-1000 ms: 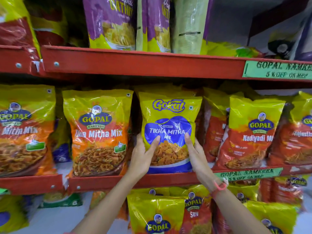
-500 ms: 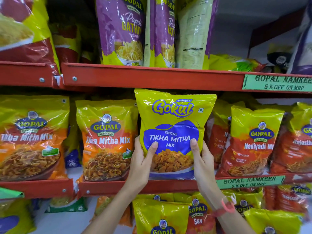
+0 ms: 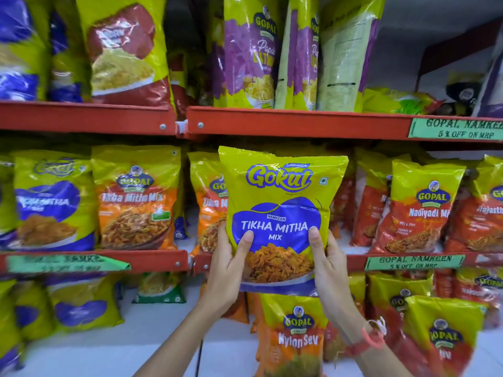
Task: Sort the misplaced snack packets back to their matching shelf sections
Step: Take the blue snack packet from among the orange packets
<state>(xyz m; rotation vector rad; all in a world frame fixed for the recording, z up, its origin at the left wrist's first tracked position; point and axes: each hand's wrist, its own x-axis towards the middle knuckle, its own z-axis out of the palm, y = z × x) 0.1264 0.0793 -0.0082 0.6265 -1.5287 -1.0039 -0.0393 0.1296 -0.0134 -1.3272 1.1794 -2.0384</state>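
Observation:
A yellow and blue Gokul Tikha Mitha Mix packet point(image 3: 281, 202) is held upright in front of the middle red shelf point(image 3: 351, 262), clear of the row. My left hand point(image 3: 230, 263) grips its lower left side and my right hand point(image 3: 325, 263) its lower right, thumbs on the front. Behind it stand orange Gopal Tikha Mitha Mix packets point(image 3: 136, 200). Another blue Gokul packet point(image 3: 51, 202) stands at the far left of the same shelf.
Red Gopal Nadiyadi Mix packets point(image 3: 419, 210) fill the shelf's right part. The upper shelf point(image 3: 299, 123) carries purple Papdi Gathiya packets point(image 3: 250, 55). A Nylon Sev packet point(image 3: 295, 336) and others stand below. Green price labels point(image 3: 413, 262) hang on the shelf edges.
Both hands have drawn the Gokul packet out of the row and lifted it nearer to me. The view has shifted left, bringing the far-left Gokul packet into sight.

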